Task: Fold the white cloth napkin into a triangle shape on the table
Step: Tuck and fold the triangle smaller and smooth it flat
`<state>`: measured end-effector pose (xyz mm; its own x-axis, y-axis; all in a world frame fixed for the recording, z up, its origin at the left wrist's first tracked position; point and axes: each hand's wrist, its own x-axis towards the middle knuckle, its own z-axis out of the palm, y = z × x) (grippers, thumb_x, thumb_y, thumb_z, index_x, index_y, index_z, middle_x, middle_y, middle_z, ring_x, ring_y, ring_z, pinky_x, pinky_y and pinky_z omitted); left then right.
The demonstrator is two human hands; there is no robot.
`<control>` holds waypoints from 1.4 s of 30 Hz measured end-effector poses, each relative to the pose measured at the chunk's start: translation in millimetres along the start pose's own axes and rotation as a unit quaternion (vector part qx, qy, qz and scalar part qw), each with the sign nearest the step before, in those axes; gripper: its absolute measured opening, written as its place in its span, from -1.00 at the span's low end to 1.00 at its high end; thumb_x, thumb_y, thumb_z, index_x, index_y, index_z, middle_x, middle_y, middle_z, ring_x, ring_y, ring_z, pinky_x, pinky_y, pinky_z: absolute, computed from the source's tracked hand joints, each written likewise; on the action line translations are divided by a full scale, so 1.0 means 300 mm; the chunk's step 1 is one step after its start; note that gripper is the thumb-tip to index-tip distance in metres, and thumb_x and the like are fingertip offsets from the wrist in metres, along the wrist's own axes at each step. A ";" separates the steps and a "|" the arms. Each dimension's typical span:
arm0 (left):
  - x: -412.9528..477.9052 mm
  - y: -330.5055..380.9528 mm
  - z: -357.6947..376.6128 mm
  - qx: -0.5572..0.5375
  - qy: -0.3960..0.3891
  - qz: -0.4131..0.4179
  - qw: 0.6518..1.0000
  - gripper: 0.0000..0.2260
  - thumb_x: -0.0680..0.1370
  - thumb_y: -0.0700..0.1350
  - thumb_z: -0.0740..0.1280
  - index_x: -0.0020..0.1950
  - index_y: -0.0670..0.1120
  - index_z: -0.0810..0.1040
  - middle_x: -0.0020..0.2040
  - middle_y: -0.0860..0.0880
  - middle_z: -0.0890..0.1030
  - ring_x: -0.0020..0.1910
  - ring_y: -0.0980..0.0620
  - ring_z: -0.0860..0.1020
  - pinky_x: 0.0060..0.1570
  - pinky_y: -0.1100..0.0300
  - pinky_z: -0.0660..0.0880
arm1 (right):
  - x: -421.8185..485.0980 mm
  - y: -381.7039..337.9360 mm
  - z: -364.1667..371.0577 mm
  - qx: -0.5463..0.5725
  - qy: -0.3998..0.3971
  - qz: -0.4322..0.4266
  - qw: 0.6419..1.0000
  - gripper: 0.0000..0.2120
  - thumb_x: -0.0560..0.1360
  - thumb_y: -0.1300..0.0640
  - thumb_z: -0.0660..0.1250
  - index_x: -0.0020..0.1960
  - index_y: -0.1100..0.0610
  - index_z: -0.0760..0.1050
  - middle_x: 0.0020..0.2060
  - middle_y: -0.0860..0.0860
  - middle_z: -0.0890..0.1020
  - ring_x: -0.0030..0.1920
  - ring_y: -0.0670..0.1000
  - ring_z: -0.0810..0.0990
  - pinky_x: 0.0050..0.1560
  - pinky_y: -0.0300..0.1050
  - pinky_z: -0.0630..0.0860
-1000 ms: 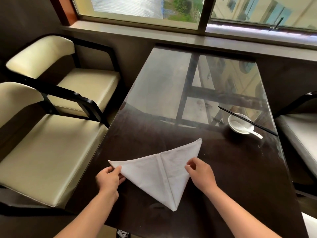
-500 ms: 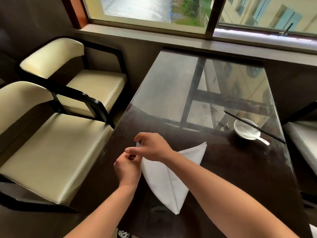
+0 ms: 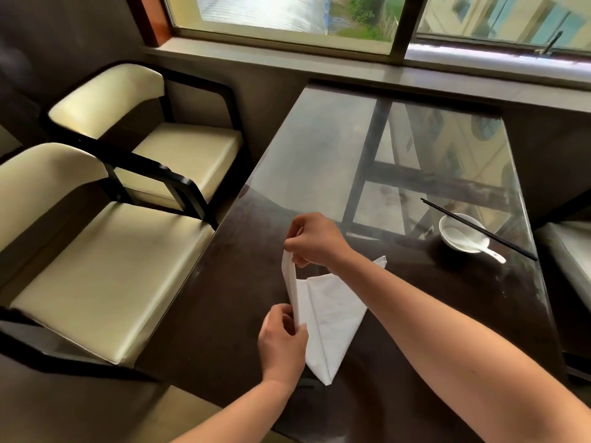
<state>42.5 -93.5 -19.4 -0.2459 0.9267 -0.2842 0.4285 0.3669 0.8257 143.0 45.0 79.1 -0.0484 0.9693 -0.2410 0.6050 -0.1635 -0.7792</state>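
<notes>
White napkin (image 3: 332, 318) lies on dark glass-topped counter (image 3: 224, 302), near edge, folded to a point toward the viewer. Left hand (image 3: 283, 342) at napkin's left side, fingers pinched on the folded edge. Right hand (image 3: 315, 239) just beyond, arm crossing over napkin, fingers closed on the same edge's lifted far end. Beyond napkin to the right: white bowl (image 3: 463, 233) with spoon (image 3: 473, 244), black chopsticks (image 3: 479, 228) across its rim.

napkin (image 3: 332, 318): left point now folded over, was spread flat | right hand (image 3: 315, 239): crossed from right edge to far-left fold, pinching it raised | left hand (image 3: 283, 342): moved nearer, pinching the fold's near end
</notes>
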 end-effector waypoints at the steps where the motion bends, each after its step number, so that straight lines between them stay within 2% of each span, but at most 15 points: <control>1: -0.007 -0.008 0.011 0.014 0.001 0.005 1.000 -0.78 0.49 -0.17 0.45 -0.05 0.09 0.48 -0.08 0.10 0.54 -0.10 0.12 0.54 -0.21 0.37 0.44 | -0.001 0.003 -0.017 0.000 0.006 -0.004 1.000 -0.95 0.34 0.28 0.40 -0.24 0.15 0.60 -0.39 0.10 0.70 -0.41 0.06 0.72 -0.20 0.10 0.72; 4: -0.020 -0.029 0.022 0.059 0.016 0.044 0.997 -0.83 0.49 -0.18 0.45 -0.04 0.05 0.51 -0.11 0.12 0.53 -0.13 0.14 0.53 -0.22 0.39 0.42 | -0.004 0.018 -0.070 -0.009 0.020 -0.020 1.000 -0.87 0.29 0.36 0.39 -0.29 0.15 0.61 -0.42 0.08 0.67 -0.39 0.07 0.72 -0.21 0.11 0.72; 6: -0.024 -0.034 0.019 0.087 0.027 0.090 0.992 -0.84 0.49 -0.19 0.45 -0.04 0.02 0.53 -0.14 0.12 0.52 -0.18 0.16 0.51 -0.25 0.39 0.41 | -0.008 0.030 -0.108 -0.014 0.021 -0.032 0.999 -0.84 0.32 0.39 0.41 -0.25 0.16 0.62 -0.41 0.03 0.62 -0.38 0.03 0.67 -0.21 0.04 0.72; 9: -0.017 -0.035 0.009 0.121 0.046 0.159 0.979 -0.84 0.48 -0.22 0.46 -0.01 -0.01 0.59 -0.17 0.11 0.53 -0.25 0.15 0.51 -0.29 0.39 0.42 | -0.007 0.050 -0.162 -0.038 0.033 -0.041 0.998 -0.85 0.32 0.37 0.43 -0.22 0.13 0.64 -0.39 -0.03 0.57 -0.34 -0.04 0.56 -0.25 -0.05 0.62; 11: -0.005 -0.037 0.002 0.148 0.057 0.210 0.965 -0.83 0.45 -0.24 0.48 -0.01 -0.04 0.62 -0.18 0.09 0.55 -0.27 0.14 0.50 -0.29 0.46 0.34 | -0.001 0.074 -0.192 -0.036 0.043 -0.035 0.998 -0.82 0.32 0.36 0.41 -0.26 0.09 0.62 -0.38 -0.03 0.57 -0.32 0.00 0.57 -0.26 -0.07 0.58; 13: 0.011 -0.045 -0.006 0.173 0.068 0.258 0.948 -0.81 0.41 -0.28 0.50 -0.04 -0.07 0.64 -0.20 0.05 0.57 -0.28 0.12 0.51 -0.28 0.49 0.29 | 0.004 0.104 -0.214 -0.035 0.052 -0.024 0.998 -0.79 0.30 0.35 0.39 -0.31 0.05 0.59 -0.38 -0.01 0.59 -0.28 0.09 0.63 -0.20 0.02 0.64; 15: 0.027 -0.056 -0.016 0.188 0.079 0.292 0.934 -0.80 0.39 -0.29 0.52 -0.05 -0.08 0.65 -0.21 0.03 0.58 -0.29 0.09 0.53 -0.31 0.43 0.35 | 0.004 0.133 -0.229 -0.032 0.057 -0.010 0.998 -0.79 0.29 0.35 0.38 -0.34 0.04 0.56 -0.39 0.01 0.60 -0.25 0.14 0.67 -0.12 0.12 0.67; 19: 0.057 -0.052 -0.028 0.209 0.093 0.349 0.909 -0.80 0.38 -0.29 0.53 -0.05 -0.09 0.67 -0.22 0.01 0.57 -0.28 0.06 0.54 -0.38 0.29 0.49 | 0.006 0.185 -0.252 0.014 0.065 0.027 0.997 -0.79 0.31 0.40 0.34 -0.35 0.10 0.50 -0.45 0.05 0.59 -0.39 0.07 0.63 -0.11 0.19 0.68; 22: 0.061 -0.037 -0.009 0.212 0.090 0.371 0.900 -0.78 0.37 -0.30 0.53 -0.03 -0.09 0.67 -0.22 0.00 0.57 -0.27 0.04 0.54 -0.41 0.22 0.53 | 0.007 0.212 -0.276 0.032 0.066 0.039 0.997 -0.76 0.34 0.45 0.33 -0.35 0.14 0.48 -0.44 0.08 0.56 -0.39 0.08 0.60 -0.12 0.17 0.68; 29: 0.048 -0.058 0.085 0.231 0.006 0.425 0.875 -0.75 0.39 -0.32 0.44 0.02 -0.08 0.66 -0.20 -0.01 0.56 -0.28 0.01 0.52 -0.31 0.12 0.57 | 0.008 0.311 -0.313 0.011 0.055 0.060 0.997 -0.74 0.32 0.45 0.31 -0.38 0.13 0.45 -0.46 0.07 0.54 -0.37 0.08 0.58 -0.08 0.19 0.66; 33: 0.038 -0.057 0.117 0.253 -0.025 0.447 0.857 -0.82 0.52 -0.20 0.27 -0.01 -0.08 0.66 -0.22 -0.02 0.55 -0.32 0.00 0.51 -0.33 0.12 0.55 | -0.002 0.390 -0.332 0.017 0.054 0.087 0.995 -0.75 0.32 0.47 0.30 -0.37 0.15 0.45 -0.48 0.06 0.53 -0.39 0.08 0.55 -0.11 0.18 0.66; 34: 0.036 -0.057 0.125 0.261 -0.034 0.452 0.853 -0.83 0.54 -0.19 0.27 -0.02 -0.09 0.66 -0.22 -0.03 0.56 -0.33 0.00 0.50 -0.34 0.12 0.55 | -0.006 0.411 -0.337 0.018 0.053 0.096 0.994 -0.76 0.33 0.48 0.30 -0.35 0.17 0.45 -0.46 0.07 0.52 -0.39 0.07 0.55 -0.14 0.13 0.66; 36: 0.035 -0.056 0.141 0.273 -0.052 0.449 0.849 -0.89 0.49 -0.20 0.41 -0.02 -0.08 0.68 -0.23 -0.02 0.58 -0.32 0.02 0.52 -0.33 0.15 0.57 | -0.014 0.448 -0.342 0.013 0.051 0.113 0.992 -0.76 0.35 0.48 0.30 -0.33 0.17 0.45 -0.43 0.09 0.53 -0.39 0.07 0.56 -0.24 0.01 0.61; 38: 0.037 -0.054 0.159 0.282 -0.071 0.442 0.849 -0.82 0.41 -0.23 0.51 -0.02 -0.08 0.69 -0.23 -0.02 0.59 -0.31 0.03 0.53 -0.32 0.16 0.57 | -0.012 0.486 -0.343 0.007 0.047 0.127 0.991 -0.77 0.34 0.47 0.31 -0.33 0.17 0.46 -0.44 0.10 0.54 -0.41 0.06 0.57 -0.28 -0.06 0.57; 42: 0.046 -0.058 0.186 0.316 -0.087 0.455 0.828 -0.77 0.34 -0.27 0.52 -0.05 -0.07 0.68 -0.27 -0.03 0.57 -0.34 -0.01 0.52 -0.36 0.12 0.54 | -0.008 0.546 -0.333 -0.002 0.036 0.144 0.989 -0.77 0.30 0.47 0.29 -0.35 0.16 0.46 -0.46 0.09 0.55 -0.47 0.03 0.55 -0.34 -0.11 0.51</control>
<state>80.1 -82.5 -64.9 0.5349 0.8200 0.2036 0.7503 -0.5718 0.3317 321.6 34.1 9.9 0.1836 0.8931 -0.4107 0.5878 -0.4346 -0.6824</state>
